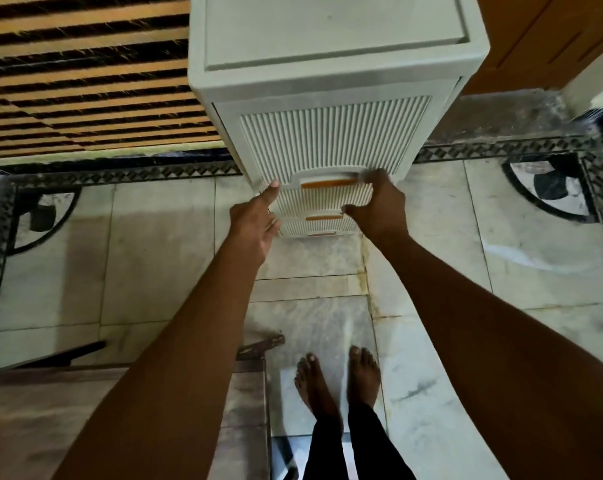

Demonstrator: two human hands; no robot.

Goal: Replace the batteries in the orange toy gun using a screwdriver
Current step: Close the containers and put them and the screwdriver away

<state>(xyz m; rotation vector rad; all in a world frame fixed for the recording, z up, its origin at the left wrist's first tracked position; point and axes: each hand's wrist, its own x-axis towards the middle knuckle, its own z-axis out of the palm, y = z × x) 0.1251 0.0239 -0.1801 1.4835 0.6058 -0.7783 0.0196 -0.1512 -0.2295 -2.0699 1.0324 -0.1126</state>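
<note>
Neither the toy gun, the batteries nor the screwdriver shows here. The thing being handled is a cream plastic drawer unit [327,98] standing on the floor, its ribbed drawer fronts each with an orange handle. The left hand [255,220] touches the left edge of the second drawer [324,200]; the right hand [379,206] grips its right side.

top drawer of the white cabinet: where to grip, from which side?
Probably the recessed orange handle at the lower edge of the top drawer. Come from the front, fingers hooked into the recess, and pull straight out. The ribbed front offers no other hold. The right hand is already at the handle's right end; the left hand touches the drawer's left corner.
</note>
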